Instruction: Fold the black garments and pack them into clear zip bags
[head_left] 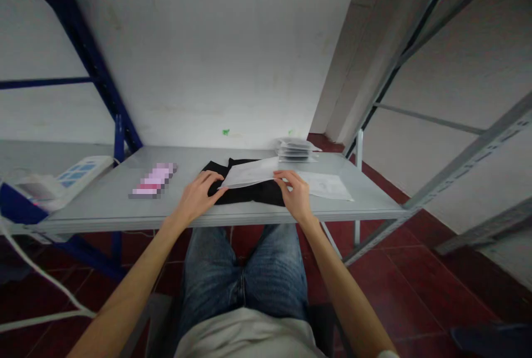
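A folded black cloth (245,192) lies near the front edge of a grey metal shelf-table (103,203). A clear plastic bag (253,172) lies across the cloth. My left hand (199,194) rests on the cloth's left side, its fingertips pinching the bag's left corner. At the bag's right end my right hand (296,192) has its fingers curled closed on the bag's edge. A second flat bag or printed sheet (328,185) lies just right of my right hand.
A stack of clear bags (296,150) sits at the back by the wall. A pink blurred item (153,180) lies to the left. A white device with blue buttons (62,180) sits at the far left. Grey racking (457,158) stands on the right.
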Tool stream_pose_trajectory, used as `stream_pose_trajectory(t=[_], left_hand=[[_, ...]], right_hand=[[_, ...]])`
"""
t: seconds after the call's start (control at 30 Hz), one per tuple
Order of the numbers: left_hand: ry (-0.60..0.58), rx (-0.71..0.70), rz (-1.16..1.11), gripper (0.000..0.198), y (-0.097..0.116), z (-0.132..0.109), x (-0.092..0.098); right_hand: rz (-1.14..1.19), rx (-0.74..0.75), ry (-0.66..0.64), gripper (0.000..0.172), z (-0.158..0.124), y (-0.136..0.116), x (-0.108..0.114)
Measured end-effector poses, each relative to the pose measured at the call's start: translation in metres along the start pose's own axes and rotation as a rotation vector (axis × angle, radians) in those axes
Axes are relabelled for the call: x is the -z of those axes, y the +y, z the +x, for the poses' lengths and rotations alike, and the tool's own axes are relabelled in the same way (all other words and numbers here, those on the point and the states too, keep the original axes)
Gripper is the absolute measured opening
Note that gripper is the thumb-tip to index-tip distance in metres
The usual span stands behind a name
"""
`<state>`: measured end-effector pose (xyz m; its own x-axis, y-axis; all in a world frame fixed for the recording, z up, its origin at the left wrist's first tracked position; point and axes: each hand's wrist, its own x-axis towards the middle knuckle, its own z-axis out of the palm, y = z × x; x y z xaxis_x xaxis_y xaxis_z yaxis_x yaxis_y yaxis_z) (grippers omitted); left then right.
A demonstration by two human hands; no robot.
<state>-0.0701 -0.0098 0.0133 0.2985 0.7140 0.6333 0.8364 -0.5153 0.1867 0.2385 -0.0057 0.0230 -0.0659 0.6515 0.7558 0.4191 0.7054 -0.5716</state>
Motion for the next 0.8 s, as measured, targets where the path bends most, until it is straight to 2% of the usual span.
stream_pose_trajectory(t=[0.23, 0.4, 0.47, 0.53, 0.63, 0.8], left_hand=[[-0.096, -0.094, 0.01, 0.024, 0.011, 0.002, -0.008], [-0.014, -0.05, 0.213, 0.023, 0.023, 0.002, -0.011], [0.005, -0.056, 0.283, 0.023, 0.027, 0.002, -0.012], [0.019, -0.071, 0.328, 0.023, 0.03, 0.002, -0.012], [0.061, -0.076, 0.363, 0.023, 0.03, 0.001, -0.012], [0.121, 0.0, 0.357, 0.022, 0.036, 0.001, -0.01]], right_hand=[[0.018, 0.006, -0.013, 0.017, -0.001, -0.002, -0.002], [-0.217, 0.095, 0.2, 0.024, -0.007, -0.014, -0.014], [-0.235, 0.175, 0.114, 0.027, -0.011, -0.021, -0.024], [-0.235, 0.223, -0.062, 0.031, -0.011, -0.025, -0.038], [-0.313, 0.192, -0.249, 0.034, -0.004, -0.026, -0.057], [-0.525, 0.087, -0.37, 0.03, 0.021, -0.029, -0.076]])
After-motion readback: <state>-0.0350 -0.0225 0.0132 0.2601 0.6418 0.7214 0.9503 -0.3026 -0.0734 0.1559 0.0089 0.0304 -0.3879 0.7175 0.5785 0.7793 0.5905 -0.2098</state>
